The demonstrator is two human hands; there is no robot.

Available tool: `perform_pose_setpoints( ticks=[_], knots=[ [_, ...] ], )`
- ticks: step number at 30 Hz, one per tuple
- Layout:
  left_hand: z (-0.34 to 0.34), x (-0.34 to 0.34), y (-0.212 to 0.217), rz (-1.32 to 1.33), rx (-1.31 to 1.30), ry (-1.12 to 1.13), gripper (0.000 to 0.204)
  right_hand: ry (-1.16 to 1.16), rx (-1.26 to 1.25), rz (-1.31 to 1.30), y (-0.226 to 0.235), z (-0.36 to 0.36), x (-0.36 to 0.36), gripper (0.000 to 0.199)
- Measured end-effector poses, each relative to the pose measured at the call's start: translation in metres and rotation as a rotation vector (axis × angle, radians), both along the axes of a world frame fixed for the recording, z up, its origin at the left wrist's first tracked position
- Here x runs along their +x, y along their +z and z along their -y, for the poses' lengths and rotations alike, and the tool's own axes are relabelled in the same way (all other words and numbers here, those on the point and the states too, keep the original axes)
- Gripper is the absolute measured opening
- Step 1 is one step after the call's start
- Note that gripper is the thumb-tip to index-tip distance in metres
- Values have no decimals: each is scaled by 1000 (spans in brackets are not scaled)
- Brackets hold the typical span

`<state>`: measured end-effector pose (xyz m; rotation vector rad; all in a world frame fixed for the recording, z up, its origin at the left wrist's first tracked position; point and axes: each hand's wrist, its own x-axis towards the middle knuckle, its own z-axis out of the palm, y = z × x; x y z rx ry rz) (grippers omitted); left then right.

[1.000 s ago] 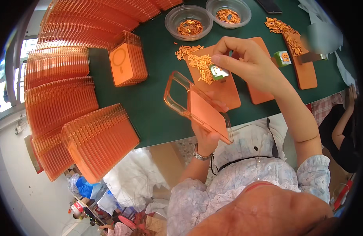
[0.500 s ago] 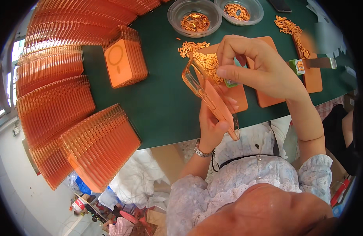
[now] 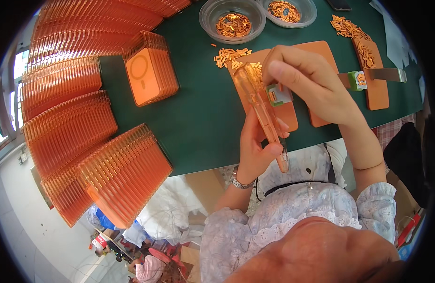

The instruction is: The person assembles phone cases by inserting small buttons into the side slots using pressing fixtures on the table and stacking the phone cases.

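Note:
My left hand (image 3: 255, 153), with a metal watch at the wrist, is closed around the lower part of a clear orange phone case (image 3: 265, 118). The case is tilted, its narrow side facing up. Over the case's upper side, my right hand (image 3: 309, 82) has its fingers curled in; whether a tiny piece is between them is hidden. A green-and-white block (image 3: 280, 95) with small orange pieces on its face sits just under the right hand. Beyond the case, small gold-orange bars (image 3: 232, 57) lie in a heap, partly on a flat orange panel (image 3: 288, 115).
Rows of orange cases (image 3: 66, 115) stand on the left of the green table (image 3: 198, 108), with a shorter stack (image 3: 149, 75) nearer the middle. Two clear bowls (image 3: 205, 33) hold more bars. At right, a metal strip (image 3: 389, 74) and another green block (image 3: 353, 81) cross an orange panel.
The case has turned in my left hand from showing its broad face to nearly edge-on. My right hand has shifted slightly, uncovering more of the green-and-white block.

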<state>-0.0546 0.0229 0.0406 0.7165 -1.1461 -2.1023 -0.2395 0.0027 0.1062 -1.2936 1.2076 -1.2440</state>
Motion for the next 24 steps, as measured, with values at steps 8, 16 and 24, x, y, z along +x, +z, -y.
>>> perform_pose_setpoints(
  ticks=[8,16,24],
  knots=[
    [4,-9,18,204,15,-45,87,-135,69,215,-18,-1,18,34],
    [2,-7,29,235,146,-82,81,-39,199,325,-13,1,23,39],
    [6,-3,16,94,229,-127,70,-10,185,298,-16,3,19,40]
  ],
)
